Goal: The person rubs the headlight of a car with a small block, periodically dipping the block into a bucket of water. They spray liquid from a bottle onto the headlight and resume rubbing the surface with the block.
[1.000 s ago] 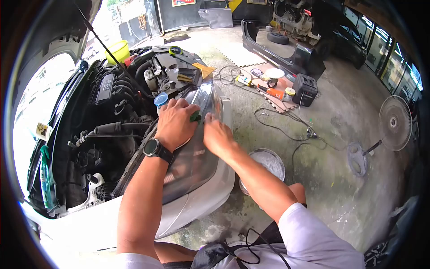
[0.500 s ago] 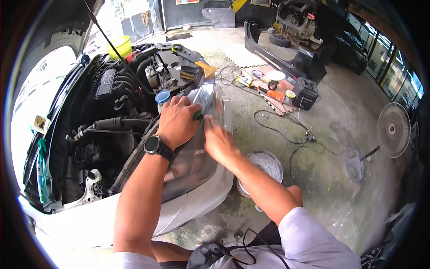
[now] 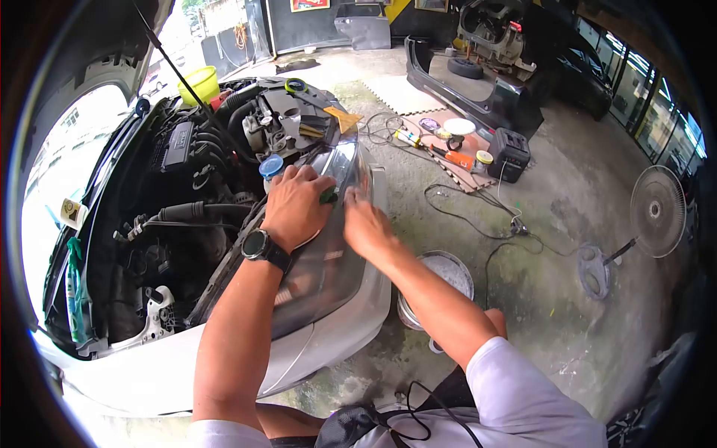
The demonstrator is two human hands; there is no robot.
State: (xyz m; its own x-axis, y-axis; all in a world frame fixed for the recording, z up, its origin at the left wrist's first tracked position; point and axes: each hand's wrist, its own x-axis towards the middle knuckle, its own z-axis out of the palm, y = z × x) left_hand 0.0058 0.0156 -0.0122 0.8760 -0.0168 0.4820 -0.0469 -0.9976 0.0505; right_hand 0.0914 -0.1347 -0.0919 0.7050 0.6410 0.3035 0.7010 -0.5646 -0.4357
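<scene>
A car's headlight point(image 3: 328, 261), clear and dark inside, sits at the front corner of a white car point(image 3: 179, 366) with the bonnet raised. My left hand point(image 3: 293, 205), with a black watch on the wrist, lies flat on the upper part of the lens and holds a small green thing point(image 3: 328, 196) against it. Just to its right, my right hand point(image 3: 364, 224) presses on the same lens, its fingers bent onto the surface. What lies under the right palm is hidden.
The open engine bay point(image 3: 187, 187) lies left of my hands, with a bonnet prop rod point(image 3: 179, 78). A white bucket point(image 3: 448, 272) stands on the concrete floor under my right arm. Tools, cables and a black box point(image 3: 508, 153) lie beyond; a fan point(image 3: 657, 213) lies at right.
Both hands stay on the headlight lens, shifting only slightly back and forth across it. The view moved a little.
</scene>
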